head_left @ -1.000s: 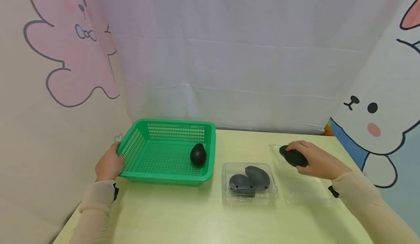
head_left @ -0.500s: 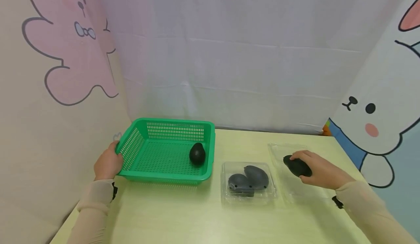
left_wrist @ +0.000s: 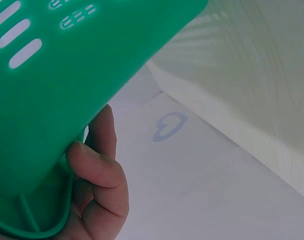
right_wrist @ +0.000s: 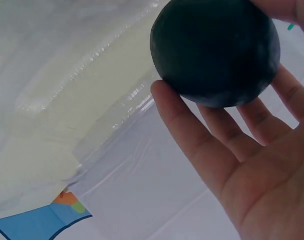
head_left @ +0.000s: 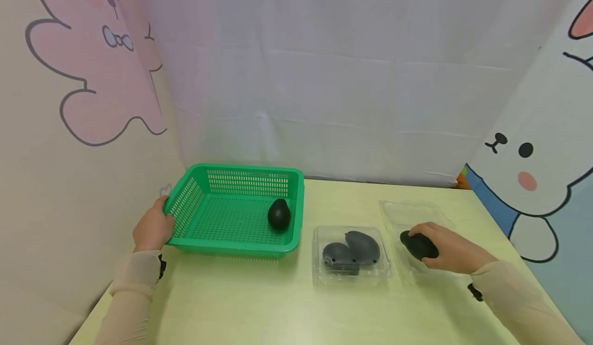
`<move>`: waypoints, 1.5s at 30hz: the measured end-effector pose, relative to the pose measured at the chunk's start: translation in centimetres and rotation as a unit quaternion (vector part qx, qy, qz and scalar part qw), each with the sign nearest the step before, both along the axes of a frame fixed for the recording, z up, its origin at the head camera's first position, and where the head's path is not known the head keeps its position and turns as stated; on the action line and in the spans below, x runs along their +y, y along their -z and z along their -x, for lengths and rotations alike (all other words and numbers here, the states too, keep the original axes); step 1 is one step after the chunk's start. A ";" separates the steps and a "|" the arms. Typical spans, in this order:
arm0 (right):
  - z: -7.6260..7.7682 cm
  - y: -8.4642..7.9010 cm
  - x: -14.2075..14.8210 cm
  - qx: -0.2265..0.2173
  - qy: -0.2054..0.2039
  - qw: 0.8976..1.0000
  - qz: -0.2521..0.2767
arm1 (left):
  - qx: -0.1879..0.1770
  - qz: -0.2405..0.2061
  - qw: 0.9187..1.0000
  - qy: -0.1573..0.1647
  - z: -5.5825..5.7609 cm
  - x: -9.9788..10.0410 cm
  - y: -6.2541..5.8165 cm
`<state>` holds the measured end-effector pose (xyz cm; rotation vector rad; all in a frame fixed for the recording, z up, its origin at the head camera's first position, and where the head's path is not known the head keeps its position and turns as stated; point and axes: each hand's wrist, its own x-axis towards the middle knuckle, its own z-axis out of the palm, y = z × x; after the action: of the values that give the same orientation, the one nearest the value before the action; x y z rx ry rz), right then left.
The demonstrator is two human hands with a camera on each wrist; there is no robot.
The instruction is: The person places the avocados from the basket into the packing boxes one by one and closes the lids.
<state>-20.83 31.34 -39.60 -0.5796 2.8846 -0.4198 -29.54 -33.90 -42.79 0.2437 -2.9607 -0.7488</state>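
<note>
Within R hand (head_left: 451, 248), dk. avo (head_left: 418, 246)

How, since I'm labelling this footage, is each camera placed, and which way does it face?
Head: worn on the head, looking forward and down at the table, basket and clear box; left grip, right grip and sleeves show.
Left wrist: worn there, looking at the basket's edge; the left grip's fingers show.
Right wrist: worn there, looking at the held fruit; the right grip's palm and fingers show.
Shared: head and left wrist both show the left grip on the basket; head and right wrist, the held fruit.
</note>
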 end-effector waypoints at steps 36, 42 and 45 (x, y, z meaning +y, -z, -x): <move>-0.4 2.7 -0.1 -0.047 0.013 0.999 0.007 | 0.003 0.002 1.000 0.000 -0.1 0.2 -0.3; -0.4 2.7 0.0 -0.056 0.022 0.998 0.009 | 0.006 0.003 1.000 0.001 -0.1 0.1 -0.2; -0.5 2.6 -0.1 -0.062 0.027 0.998 0.009 | 0.008 0.004 1.000 0.002 0.0 0.1 -0.2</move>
<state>-20.35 31.27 -42.18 -0.4606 2.7851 -0.4718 -29.51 -33.75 -42.62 0.2302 -2.9494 -0.7370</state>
